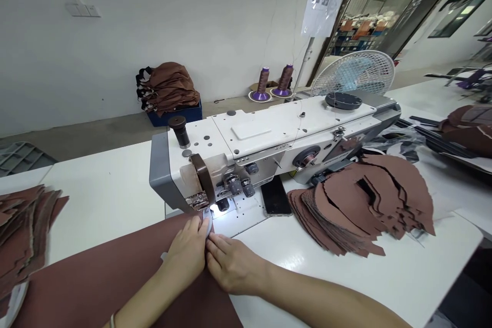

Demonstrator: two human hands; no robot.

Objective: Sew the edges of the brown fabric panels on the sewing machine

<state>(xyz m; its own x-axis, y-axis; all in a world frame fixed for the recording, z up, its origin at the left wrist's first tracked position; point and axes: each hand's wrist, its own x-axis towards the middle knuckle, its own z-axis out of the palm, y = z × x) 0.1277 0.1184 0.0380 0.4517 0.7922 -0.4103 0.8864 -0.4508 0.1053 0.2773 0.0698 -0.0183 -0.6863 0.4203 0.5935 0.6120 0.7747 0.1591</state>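
A large brown panel [111, 261], leather or coated fabric, spreads over the near left of the table and runs up to a white sewing machine [246, 138]. A pale grey strip [208, 221] lies along its edge beneath the lit needle area. My left hand [188, 246] presses on the panel and strip just in front of the machine, its fingers bent and close together. Beside it, my right hand [234, 265] has its fingers closed at the panel's right edge, touching the left hand. What lies under the fingertips is hidden.
Stacks of cut brown pieces lie right [346, 210] and far left [26, 230]. A black phone [275, 197] rests by the machine bed. Two thread cones [263, 84] and a fan [353, 74] stand behind. A blue crate [177, 114] holds brown pieces by the wall.
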